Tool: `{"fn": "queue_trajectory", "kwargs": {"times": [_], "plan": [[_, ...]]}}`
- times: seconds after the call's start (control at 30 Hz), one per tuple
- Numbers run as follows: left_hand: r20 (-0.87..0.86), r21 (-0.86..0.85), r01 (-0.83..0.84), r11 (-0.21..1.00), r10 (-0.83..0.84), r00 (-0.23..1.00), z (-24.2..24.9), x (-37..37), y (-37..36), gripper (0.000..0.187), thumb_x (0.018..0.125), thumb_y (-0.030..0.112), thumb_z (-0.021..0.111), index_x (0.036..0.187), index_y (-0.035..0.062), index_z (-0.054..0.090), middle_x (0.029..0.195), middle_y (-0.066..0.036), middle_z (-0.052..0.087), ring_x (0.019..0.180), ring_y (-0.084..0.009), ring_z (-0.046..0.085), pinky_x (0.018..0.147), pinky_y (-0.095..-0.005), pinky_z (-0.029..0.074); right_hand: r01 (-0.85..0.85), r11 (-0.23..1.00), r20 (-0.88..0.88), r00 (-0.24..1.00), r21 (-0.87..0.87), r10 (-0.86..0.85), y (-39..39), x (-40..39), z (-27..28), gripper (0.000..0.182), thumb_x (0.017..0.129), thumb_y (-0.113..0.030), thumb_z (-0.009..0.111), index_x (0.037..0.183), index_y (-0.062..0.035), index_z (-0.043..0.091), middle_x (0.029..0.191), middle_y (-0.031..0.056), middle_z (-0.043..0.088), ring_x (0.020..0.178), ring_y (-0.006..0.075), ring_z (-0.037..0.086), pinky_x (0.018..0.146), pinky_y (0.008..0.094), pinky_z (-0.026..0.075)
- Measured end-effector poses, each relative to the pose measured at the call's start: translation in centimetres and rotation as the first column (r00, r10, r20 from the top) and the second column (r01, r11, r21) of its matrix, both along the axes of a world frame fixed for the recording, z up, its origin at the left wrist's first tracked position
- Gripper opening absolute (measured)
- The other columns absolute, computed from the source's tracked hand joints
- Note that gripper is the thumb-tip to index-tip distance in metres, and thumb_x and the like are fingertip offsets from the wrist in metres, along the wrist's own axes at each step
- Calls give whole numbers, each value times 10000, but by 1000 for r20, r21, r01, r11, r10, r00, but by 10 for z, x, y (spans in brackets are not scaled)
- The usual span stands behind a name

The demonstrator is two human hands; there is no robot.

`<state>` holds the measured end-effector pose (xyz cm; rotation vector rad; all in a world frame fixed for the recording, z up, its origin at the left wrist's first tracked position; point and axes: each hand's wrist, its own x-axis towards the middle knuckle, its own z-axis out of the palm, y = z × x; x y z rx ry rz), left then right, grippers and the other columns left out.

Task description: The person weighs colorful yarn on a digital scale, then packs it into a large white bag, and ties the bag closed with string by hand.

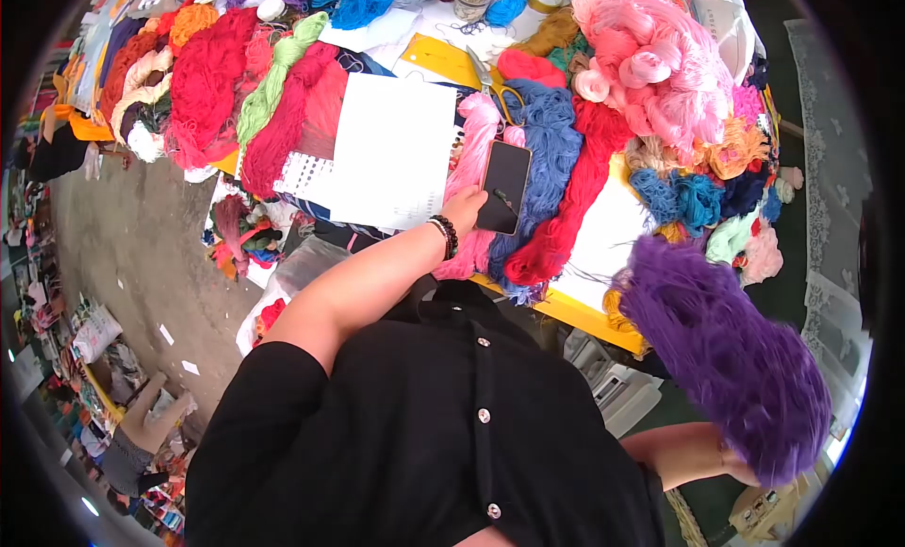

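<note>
Purple yarn [726, 358] covers most of our right hand [742, 472] beside the desk [589, 318], so we cannot tell how its fingers close; our left hand [464, 209] grips the dark phone [506, 174] by its edge, over pink yarn [479, 121] and blue yarn [547, 137].

A white surface [601, 250] leaves passage between the red skein [586, 181] and the obstructing purple yarn [731, 358].

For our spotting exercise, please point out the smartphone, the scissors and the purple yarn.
Smartphone [505, 181]: head view, on its dark screen.
Scissors [485, 75]: head view, on the metal blades.
Purple yarn [726, 358]: head view, mid-bundle.
</note>
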<state>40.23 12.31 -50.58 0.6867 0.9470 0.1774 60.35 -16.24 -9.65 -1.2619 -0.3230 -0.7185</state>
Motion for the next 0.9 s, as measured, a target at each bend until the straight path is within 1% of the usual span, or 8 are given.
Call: {"fn": "queue_trajectory", "kwargs": {"times": [0.17, 0.33, 0.47, 0.53, 0.6, 0.67, 0.8, 0.9], "plan": [[-170, 334, 246, 910, -199, 965, -22, -3, -1, 337, 801, 214, 544, 1035, -29, 522, 907, -171, 606, 832, -242, 602, 728, -330, 464, -1, 999, 131, 991, -44, 6, -12, 0, 29, 551, 804, -239, 535, 1276, 17, 408, 1295, 185, 439, 1168, 355, 444, 980, 528, 348], [-496, 711, 501, 494, -152, 855, 70, -14, -6, 463, 746, 201, 572, 1140, -27, 491, 1090, -247, 553, 997, -371, 545, 880, -413, 423, -98, 994, 139, 985, -47, 103, -17, 4, 31, 566, 795, -225, 543, 1288, 12, 393, 1299, 187, 434, 1168, 351, 446, 981, 517, 352], [-56, 741, 364, 563, -489, 870, 135, -10, 10, 700, 723, 348, 689, 1284, 36, 411, 1234, -200, 478, 1144, -311, 470, 968, -391, 368, -190, 981, 117, 974, -36, 193, -15, 6, 24, 580, 788, -214, 549, 1297, 9, 382, 1302, 188, 429, 1167, 347, 448, 982, 509, 356], [79, 904, 205, 376, -617, 783, 189, -5, 12, 757, 723, 346, 713, 1330, 71, 355, 1423, -171, 274, 1290, -281, 321, 1050, -409, 261, -246, 969, 100, 964, -32, 248, -10, 7, 18, 587, 785, -208, 552, 1302, 7, 376, 1304, 189, 427, 1167, 345, 449, 982, 504, 358], [212, 914, 132, 383, -729, 651, 235, -4, 8, 799, 709, 309, 727, 1357, 89, 315, 1464, -135, 207, 1322, -289, 267, 1083, -417, 172, -309, 950, 80, 947, -31, 311, -4, 8, 12, 595, 781, -203, 556, 1307, 6, 371, 1305, 189, 425, 1167, 344, 450, 983, 500, 360], [-5, 917, 334, 220, -829, 559, 263, -7, 2, 781, 698, 260, 731, 1350, 104, 330, 1429, -106, 298, 1294, -290, 311, 1090, -415, 140, -381, 924, 57, 922, -20, 382, 4, 9, 7, 602, 778, -197, 559, 1311, 4, 365, 1307, 190, 423, 1166, 342, 451, 983, 495, 361], [148, 861, 312, 402, -785, 602, 291, -32, 1, 436, 696, 154, 727, 1090, 41, 576, 1000, -101, 629, 868, -265, 622, 750, -341, 475, -554, 833, -13, 833, -9, 553, 28, 5, -9, 619, 771, -186, 565, 1321, 1, 353, 1310, 191, 419, 1166, 338, 453, 984, 487, 365], [249, 893, 63, 446, -605, 756, 314, -74, 16, 454, 707, 131, 721, 1099, -12, 542, 1006, -122, 617, 927, -209, 599, 808, -325, 456, -724, 689, -104, 687, -16, 719, 58, -8, -22, 631, 765, -178, 570, 1328, -2, 345, 1312, 192, 416, 1166, 336, 454, 984, 480, 368]]}}
